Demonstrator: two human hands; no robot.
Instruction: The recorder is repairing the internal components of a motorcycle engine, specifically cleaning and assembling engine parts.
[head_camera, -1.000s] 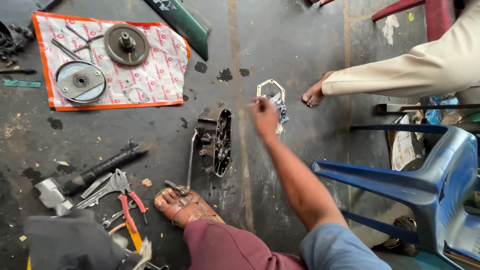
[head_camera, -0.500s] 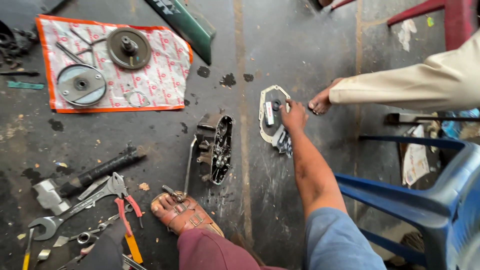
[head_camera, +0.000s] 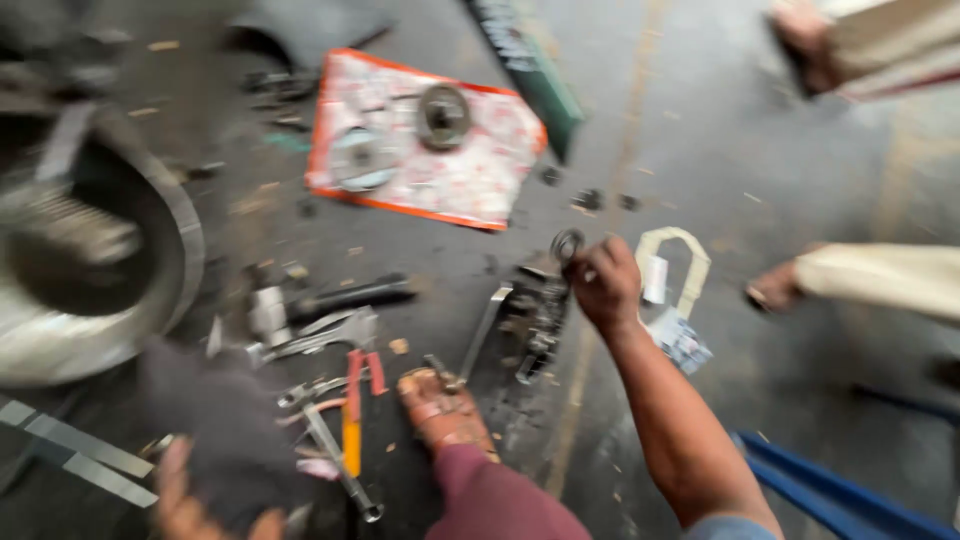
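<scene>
Right hand (head_camera: 603, 285): closed, pinching small dark metal ring (head_camera: 567, 243) at its upper left, directly above greasy engine part (head_camera: 538, 318); left hand (head_camera: 215, 500) grips dark cloth (head_camera: 225, 430).

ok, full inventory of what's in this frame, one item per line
printed sheet: 1, white and red with an orange border, on the floor at top centre
round metal parts: 2, grey, lying on the sheet
engine part: 1, dark metal, on the floor at centre
small ring: 1, dark, at the right hand's fingertips
pale gasket: 1, cream, on the floor right of the engine part
pliers: 1, red and orange handles, among the blurred hand tools
wheel: 1, grey metal, left edge, blurred
blue chair: 1, bottom right
other person's hand: 1, pale sleeve, right
foot: 1, bottom centre
left hand: holds a dark cloth
right hand: over the engine part
</scene>
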